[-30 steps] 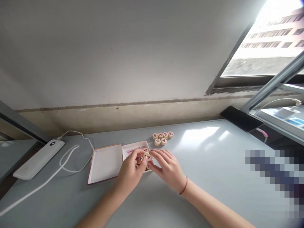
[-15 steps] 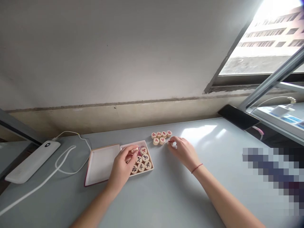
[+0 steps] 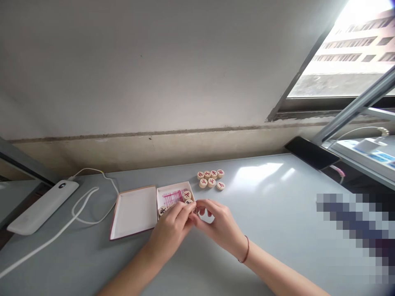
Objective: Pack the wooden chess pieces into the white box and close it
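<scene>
Both hands meet over the front right corner of a shallow white box (image 3: 160, 194) with round wooden Chinese chess pieces in it. My left hand (image 3: 174, 224) pinches a Chinese chess piece (image 3: 195, 210), mostly hidden by fingers. My right hand (image 3: 220, 220) has its thumb and fingertips closed on the same piece from the right. Inside the box, a red-marked piece (image 3: 187, 195) and a black-marked piece (image 3: 162, 211) show; others are covered by my left hand. Behind the box to the right, several red-marked pieces (image 3: 207, 174) stand in two rows, with a single piece (image 3: 220, 186) at the right end.
The box lid (image 3: 134, 213) lies inner side up, left of the box. A white power strip (image 3: 43, 207) with a white cable (image 3: 52, 240) is at the far left. A dark phone (image 3: 311, 153) leans by a metal post at the right. The wall runs behind the grey table (image 3: 262, 213).
My right hand has let go of a piece at the end of the front row and moved left to the box. My left hand has moved right and toward me with its piece.
</scene>
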Motion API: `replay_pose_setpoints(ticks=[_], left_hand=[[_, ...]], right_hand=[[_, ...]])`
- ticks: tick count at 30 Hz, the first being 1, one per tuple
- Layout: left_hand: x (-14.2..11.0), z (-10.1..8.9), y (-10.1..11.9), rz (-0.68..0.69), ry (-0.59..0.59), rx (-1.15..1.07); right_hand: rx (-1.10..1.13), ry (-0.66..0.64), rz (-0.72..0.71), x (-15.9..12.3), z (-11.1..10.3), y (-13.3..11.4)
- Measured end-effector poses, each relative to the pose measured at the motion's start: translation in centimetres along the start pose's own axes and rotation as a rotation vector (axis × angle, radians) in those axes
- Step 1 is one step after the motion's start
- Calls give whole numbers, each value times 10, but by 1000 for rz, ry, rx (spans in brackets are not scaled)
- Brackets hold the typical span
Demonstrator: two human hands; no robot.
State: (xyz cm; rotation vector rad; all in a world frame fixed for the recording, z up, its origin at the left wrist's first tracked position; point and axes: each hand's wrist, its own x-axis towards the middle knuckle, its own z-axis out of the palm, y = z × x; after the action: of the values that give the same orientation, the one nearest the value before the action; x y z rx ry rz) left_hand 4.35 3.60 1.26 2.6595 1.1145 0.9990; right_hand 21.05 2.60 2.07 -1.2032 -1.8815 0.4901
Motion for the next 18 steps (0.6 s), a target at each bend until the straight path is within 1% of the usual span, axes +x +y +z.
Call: replay_pose_setpoints(ticks=[2, 4, 5, 7, 9, 11, 14, 16, 18], left_hand=[[3, -3, -3, 6, -3, 17], [6, -8, -11, -56, -7, 53], [8, -10, -16, -119, -13, 82], [10, -16, -29, -288, -51, 153], [10, -22, -42, -442, -110, 231], [9, -26, -53, -562, -173, 287], [8, -29, -64, -697, -280, 302], [8, -29, -67, -744, -330, 291], [8, -28, -69, -747, -353, 288]], right_hand=[[-31, 41, 18, 4, -7, 9], [-125, 88, 61, 10, -20, 25], [-195, 97, 98, 14, -27, 34], [-368, 91, 176, 19, -39, 53], [-499, 59, 250, 21, -47, 68], [-565, 23, 301, 21, -48, 78], [-598, -31, 345, 19, -44, 83], [-614, -55, 361, 18, -42, 84], [-614, -63, 357, 18, -40, 85]])
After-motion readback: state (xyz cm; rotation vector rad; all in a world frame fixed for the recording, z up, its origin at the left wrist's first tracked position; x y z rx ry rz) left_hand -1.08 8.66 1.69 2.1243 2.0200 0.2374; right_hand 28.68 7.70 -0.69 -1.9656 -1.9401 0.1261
